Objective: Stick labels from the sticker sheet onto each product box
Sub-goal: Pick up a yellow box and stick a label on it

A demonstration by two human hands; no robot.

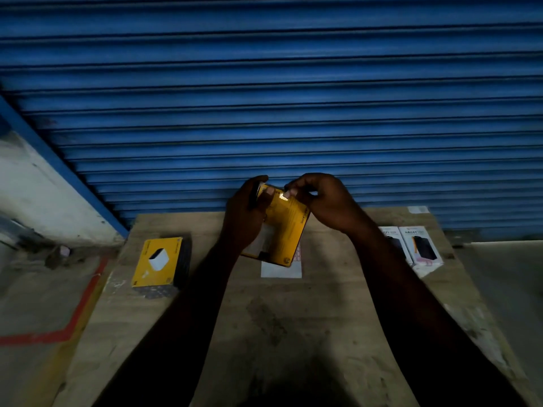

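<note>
A yellow product box point(286, 227) is held up above the wooden table point(293, 318), tilted with its back toward me. My left hand point(245, 215) grips its left side, thumb across the face. My right hand point(320, 198) pinches a small white label point(284, 195) against the box's upper edge. The white sticker sheet point(282, 267) lies flat on the table beneath the box, partly hidden by it.
A stack of yellow boxes point(157, 261) sits on the table's left. Two white boxes point(411, 245) with dark product pictures lie at the right edge. A blue roller shutter point(264, 98) stands behind the table. Red floor tape point(73, 315) runs at the left.
</note>
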